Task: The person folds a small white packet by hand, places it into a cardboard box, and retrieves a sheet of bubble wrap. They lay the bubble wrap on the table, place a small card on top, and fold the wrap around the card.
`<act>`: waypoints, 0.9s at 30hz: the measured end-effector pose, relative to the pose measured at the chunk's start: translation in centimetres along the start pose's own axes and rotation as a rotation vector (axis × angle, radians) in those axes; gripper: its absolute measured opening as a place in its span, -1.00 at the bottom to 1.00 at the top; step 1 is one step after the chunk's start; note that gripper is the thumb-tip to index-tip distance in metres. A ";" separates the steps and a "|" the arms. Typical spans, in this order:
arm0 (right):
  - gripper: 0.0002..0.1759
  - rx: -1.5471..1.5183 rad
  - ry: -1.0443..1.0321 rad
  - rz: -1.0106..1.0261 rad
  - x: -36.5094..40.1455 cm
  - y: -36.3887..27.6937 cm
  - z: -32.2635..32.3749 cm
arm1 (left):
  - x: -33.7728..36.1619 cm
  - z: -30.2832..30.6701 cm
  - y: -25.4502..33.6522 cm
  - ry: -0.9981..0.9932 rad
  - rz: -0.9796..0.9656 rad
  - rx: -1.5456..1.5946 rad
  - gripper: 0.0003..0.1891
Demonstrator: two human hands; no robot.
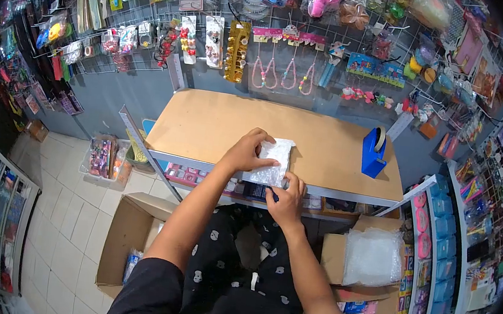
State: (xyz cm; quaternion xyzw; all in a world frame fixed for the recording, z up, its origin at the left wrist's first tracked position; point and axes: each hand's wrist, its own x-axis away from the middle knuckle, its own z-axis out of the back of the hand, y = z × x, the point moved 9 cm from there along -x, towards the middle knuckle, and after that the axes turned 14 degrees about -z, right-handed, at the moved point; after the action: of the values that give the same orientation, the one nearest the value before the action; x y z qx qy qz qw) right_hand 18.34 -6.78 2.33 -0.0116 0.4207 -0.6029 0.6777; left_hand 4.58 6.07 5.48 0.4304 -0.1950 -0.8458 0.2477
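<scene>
A small packet in white bubble wrap (277, 155) lies at the front edge of the wooden tabletop (219, 117). My left hand (251, 152) grips it from the left side, its thumb stretched across the wrap and its fingers bent over the far end. Just below the packet's lower right corner is my right hand (287, 202), closed with the thumb pressed near a short dark object (270, 196). The kind of that dark object cannot be made out. Part of the wrap is hidden behind my left fingers.
A blue tape dispenser (374, 157) stands at the table's right end. An open cardboard box (123, 241) is on the floor at left; another box at right holds folded bubble wrap (374, 257). Racks of hanging accessories (283, 62) line the wall behind.
</scene>
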 end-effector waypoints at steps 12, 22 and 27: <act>-0.75 -0.297 -0.100 0.046 -1.2 2.9 1.0 | 0.0 -0.3 0.3 -0.055 0.054 -0.059 -0.28; -0.66 -0.054 -0.272 0.393 -3.9 0.2 1.7 | 0.1 -0.4 0.2 -0.028 -0.019 -0.059 -0.30; -0.70 -0.104 -0.301 0.524 -5.6 -0.8 2.7 | 0.2 -0.5 0.1 -0.028 -0.053 -0.071 -0.38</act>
State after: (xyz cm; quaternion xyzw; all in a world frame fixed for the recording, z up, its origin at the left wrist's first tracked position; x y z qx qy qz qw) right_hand 19.74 -3.63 7.57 -0.0267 0.3344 -0.3766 0.8635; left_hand 4.91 5.82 5.14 0.4144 -0.1569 -0.8645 0.2375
